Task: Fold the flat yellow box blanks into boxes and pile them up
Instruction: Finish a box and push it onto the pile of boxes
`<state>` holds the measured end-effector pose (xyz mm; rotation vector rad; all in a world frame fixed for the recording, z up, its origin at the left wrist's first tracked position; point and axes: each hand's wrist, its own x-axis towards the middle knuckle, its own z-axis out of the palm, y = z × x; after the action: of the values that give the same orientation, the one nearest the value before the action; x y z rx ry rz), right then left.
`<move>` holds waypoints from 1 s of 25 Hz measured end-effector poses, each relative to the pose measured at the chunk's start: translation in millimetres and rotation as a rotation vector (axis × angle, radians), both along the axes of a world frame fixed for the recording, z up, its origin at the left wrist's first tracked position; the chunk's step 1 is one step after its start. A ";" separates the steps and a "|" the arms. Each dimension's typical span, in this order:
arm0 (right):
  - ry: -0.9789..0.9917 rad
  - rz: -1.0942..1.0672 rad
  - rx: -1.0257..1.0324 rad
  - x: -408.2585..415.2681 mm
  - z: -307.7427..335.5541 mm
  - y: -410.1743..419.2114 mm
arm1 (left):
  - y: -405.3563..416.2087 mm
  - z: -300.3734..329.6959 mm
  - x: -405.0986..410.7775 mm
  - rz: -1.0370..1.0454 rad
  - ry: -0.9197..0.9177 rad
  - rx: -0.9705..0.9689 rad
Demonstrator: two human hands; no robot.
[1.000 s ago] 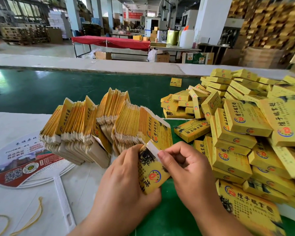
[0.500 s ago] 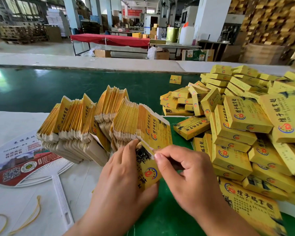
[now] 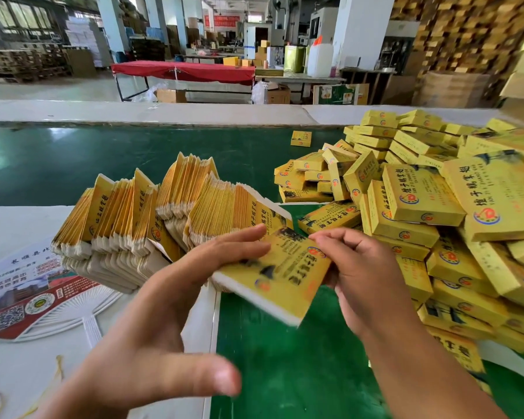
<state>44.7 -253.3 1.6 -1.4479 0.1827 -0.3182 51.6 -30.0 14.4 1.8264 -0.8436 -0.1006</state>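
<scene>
While the right hand (image 3: 366, 276) pinches the right edge of a yellow box (image 3: 277, 275) at the centre of the frame, fingers curled round it, the left hand (image 3: 164, 322) lies spread wide, its straight fingertips touching the box's upper left side. The box is blurred and tilted above a green belt (image 3: 285, 364). A fanned stack of flat yellow blanks (image 3: 164, 216) stands left of centre. A heap of folded yellow boxes (image 3: 430, 225) fills the right side. A printed hand fan (image 3: 28, 300) lies at lower left.
</scene>
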 end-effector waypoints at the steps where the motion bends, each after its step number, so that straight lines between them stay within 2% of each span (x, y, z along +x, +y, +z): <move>1: 0.066 0.064 0.077 0.1 0.1 1.4 | 1.4 3.4 5.6 0.024 -0.060 0.024; 3: 0.150 0.208 0.073 -3.4 -2.9 9.2 | 0.7 0.1 2.6 0.100 -0.251 0.040; 5: 0.117 0.291 -0.171 -8.7 -8.0 16.2 | 0.6 -7.3 -9.2 0.187 -0.240 -0.061; 7: -0.067 0.306 -0.436 -13.3 -5.8 18.1 | -0.5 -10.0 -14.5 0.292 -0.238 -0.172; 9: -0.249 0.394 -0.413 -17.7 -0.2 15.6 | -0.8 -12.0 -12.0 0.322 -0.154 -0.121; 12: -0.304 0.449 -0.473 -18.9 1.6 11.1 | -3.8 -21.2 -8.9 0.322 -0.068 -0.012; 14: -0.281 0.405 -0.513 -15.3 -0.6 8.4 | -8.5 -25.3 -9.0 0.396 -0.092 -0.073; 16: -0.232 0.398 -0.464 -11.0 -3.0 4.7 | -11.0 -30.5 -9.4 0.475 -0.157 -0.177; 20: -0.208 0.418 -0.439 -7.4 -5.3 1.0 | -11.3 -36.6 -9.1 0.463 -0.266 -0.252; 25: -0.241 0.404 -0.478 -9.6 -6.4 5.5 | -8.1 -39.0 -2.6 0.377 -0.329 -0.165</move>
<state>35.2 -247.8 -4.8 -1.8561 -0.4046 -0.2072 49.0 -38.2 -24.6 1.8376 -0.6912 0.5076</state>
